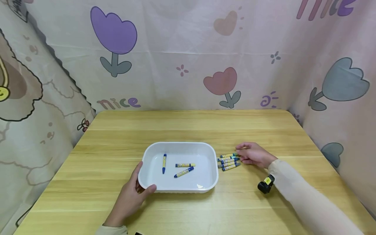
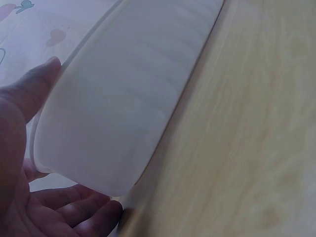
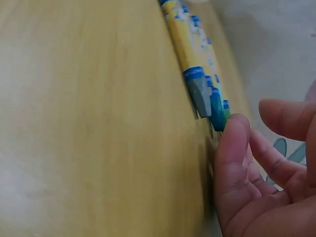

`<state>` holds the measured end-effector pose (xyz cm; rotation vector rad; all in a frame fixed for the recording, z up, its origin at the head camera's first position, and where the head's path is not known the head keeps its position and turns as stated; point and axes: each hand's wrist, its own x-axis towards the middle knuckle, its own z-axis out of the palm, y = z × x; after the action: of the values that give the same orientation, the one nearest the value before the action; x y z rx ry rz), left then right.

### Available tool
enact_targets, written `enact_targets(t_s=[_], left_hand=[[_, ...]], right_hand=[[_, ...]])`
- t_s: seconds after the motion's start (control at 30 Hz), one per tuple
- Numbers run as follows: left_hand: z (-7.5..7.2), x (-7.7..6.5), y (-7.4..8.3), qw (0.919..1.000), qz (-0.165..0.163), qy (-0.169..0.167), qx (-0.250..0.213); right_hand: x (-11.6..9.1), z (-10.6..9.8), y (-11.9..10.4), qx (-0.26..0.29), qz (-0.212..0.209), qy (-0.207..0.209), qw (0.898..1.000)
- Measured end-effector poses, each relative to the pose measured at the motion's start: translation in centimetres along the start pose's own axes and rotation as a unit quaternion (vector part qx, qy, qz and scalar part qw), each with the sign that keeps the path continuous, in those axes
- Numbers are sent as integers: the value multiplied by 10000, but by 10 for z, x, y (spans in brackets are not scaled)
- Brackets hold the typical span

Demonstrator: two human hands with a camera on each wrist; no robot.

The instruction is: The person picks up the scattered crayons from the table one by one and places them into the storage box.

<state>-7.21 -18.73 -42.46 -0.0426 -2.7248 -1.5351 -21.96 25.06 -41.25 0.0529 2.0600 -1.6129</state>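
Note:
A white plastic tray (image 1: 179,187) stands on the table with three crayons inside: one upright in the view (image 1: 164,163), one lying across (image 1: 185,165) and one slanted (image 1: 183,172). My left hand (image 1: 129,194) grips its near left corner, thumb on the rim and fingers round the side wall; the left wrist view shows the tray's outer wall (image 2: 113,98) between them. Against the tray's right side lies a row of several crayons (image 1: 229,163) in yellow and blue wrappers. Beside their right ends is my right hand (image 1: 254,154), thumb and fingers apart; a grey-tipped crayon (image 3: 190,59) lies nearest the right wrist camera.
The wooden table (image 1: 117,130) meets a printed cloth (image 1: 170,88) at its back and sides. A small black device with a yellow label (image 1: 266,184) sits at my right wrist.

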Motion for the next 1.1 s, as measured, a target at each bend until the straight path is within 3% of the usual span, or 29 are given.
enact_targets(t_s=[0.1, 0.23, 0.4, 0.53, 0.8, 1.1], left_hand=[[0, 0, 0, 10000, -13, 27, 57], [0, 0, 0, 10000, -4, 21, 57], [0, 0, 1, 10000, -32, 3, 48], [-1, 0, 2, 10000, -31, 15, 65], [-1, 0, 0, 10000, -28, 9, 67], [0, 0, -1, 10000, -31, 10, 64]], right_hand=[[4, 3, -5, -840, -109, 64, 9964], [5, 8, -8, -1813, -320, 231, 9826], [2, 10, -10, -2099, -400, 274, 9765], [2, 10, -11, -1857, -397, 214, 9816], [4, 7, -9, -693, -257, 72, 9972], [2, 3, -13, 520, -403, -280, 9974]])
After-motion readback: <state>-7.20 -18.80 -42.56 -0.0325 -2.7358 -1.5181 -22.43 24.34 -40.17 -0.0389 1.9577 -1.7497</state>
